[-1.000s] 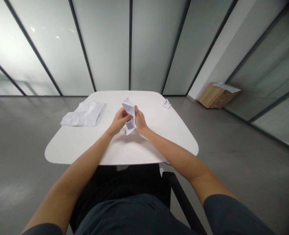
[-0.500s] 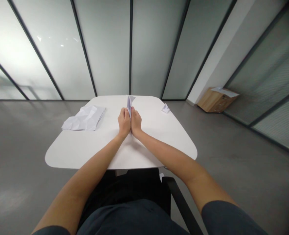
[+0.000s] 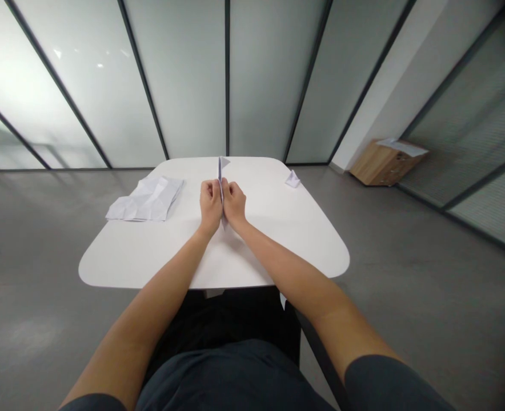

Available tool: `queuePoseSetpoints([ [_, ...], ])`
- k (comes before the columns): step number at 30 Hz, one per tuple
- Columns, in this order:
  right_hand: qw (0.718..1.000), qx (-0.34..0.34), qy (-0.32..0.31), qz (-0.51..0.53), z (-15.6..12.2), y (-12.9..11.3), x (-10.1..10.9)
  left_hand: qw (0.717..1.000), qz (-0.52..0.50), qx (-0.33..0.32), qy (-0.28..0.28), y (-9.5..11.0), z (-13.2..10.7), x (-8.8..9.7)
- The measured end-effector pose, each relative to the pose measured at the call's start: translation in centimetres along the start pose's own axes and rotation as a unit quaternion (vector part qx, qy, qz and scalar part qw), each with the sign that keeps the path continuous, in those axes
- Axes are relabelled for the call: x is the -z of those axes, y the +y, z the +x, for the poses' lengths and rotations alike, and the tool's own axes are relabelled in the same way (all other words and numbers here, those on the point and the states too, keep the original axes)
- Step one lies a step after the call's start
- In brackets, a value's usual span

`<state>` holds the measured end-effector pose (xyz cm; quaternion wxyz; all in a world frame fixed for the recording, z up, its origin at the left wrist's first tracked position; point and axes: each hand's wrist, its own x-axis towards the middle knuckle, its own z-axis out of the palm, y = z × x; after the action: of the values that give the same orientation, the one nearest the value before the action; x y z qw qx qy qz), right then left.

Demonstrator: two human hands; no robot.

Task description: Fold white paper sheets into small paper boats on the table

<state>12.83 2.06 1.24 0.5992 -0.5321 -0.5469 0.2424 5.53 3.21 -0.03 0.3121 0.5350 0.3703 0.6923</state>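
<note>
At the near edge of the view, the person's dark short sleeves (image 3: 376,388) end at the upper arms, and a black chair armrest (image 3: 321,354) shows to the right, beneath the right arm. The main item is the folded white paper (image 3: 221,191): a narrow, creased form, held upright on edge and seen almost end-on, with a pointed tip rising past the fingers toward the far side. Its lower end projects just below the hands.

The left hand (image 3: 211,206) and right hand (image 3: 234,204) are together at mid-table, closed on either side of the paper and clamping it between them. Both forearms reach forward and inward from the near corners, converging at the wrists, which are raised slightly or resting; contact with the white tabletop (image 3: 261,257) cannot be confirmed.

Left of the hands, a crumpled sheet of white paper (image 3: 145,200) lies flat on the tabletop, well apart from them. Toward the far right corner sits a small folded paper piece (image 3: 292,180). Beyond the table, on the gray floor (image 3: 407,319), stands a wooden box (image 3: 383,165) with white paper (image 3: 402,146) on top — frosted glass partitions (image 3: 184,85) close off the far side.
</note>
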Motion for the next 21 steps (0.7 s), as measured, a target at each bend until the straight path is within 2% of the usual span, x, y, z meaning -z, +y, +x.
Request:
queuePoseSetpoints([
  [3, 0.999, -0.007, -0.038, 0.037, 0.5, 0.5, 0.0, 0.999, 0.025, -0.036, 0.028, 0.5, 0.0, 0.3],
  [7, 0.990, -0.020, -0.088, 0.113, 0.9, 1.0, 0.2, 0.998, 0.057, -0.034, 0.004, 1.1, -0.1, 0.9],
  [10, 0.986, -0.013, -0.097, 0.137, 1.0, 1.2, 0.4, 0.997, 0.062, -0.033, 0.020, 1.1, 0.2, 1.4],
  [14, 0.993, 0.036, -0.073, 0.087, 0.7, 1.4, 0.5, 0.995, 0.072, -0.019, 0.059, 0.9, 0.8, 2.2],
  [17, 0.997, 0.051, -0.055, 0.014, 0.6, 1.7, 0.6, 0.995, 0.079, -0.018, 0.063, 0.8, 1.4, 2.8],
  [21, 0.996, 0.056, -0.037, -0.065, 1.3, 2.3, 1.1, 0.981, 0.179, -0.040, 0.054, 0.7, 2.4, 4.1],
])
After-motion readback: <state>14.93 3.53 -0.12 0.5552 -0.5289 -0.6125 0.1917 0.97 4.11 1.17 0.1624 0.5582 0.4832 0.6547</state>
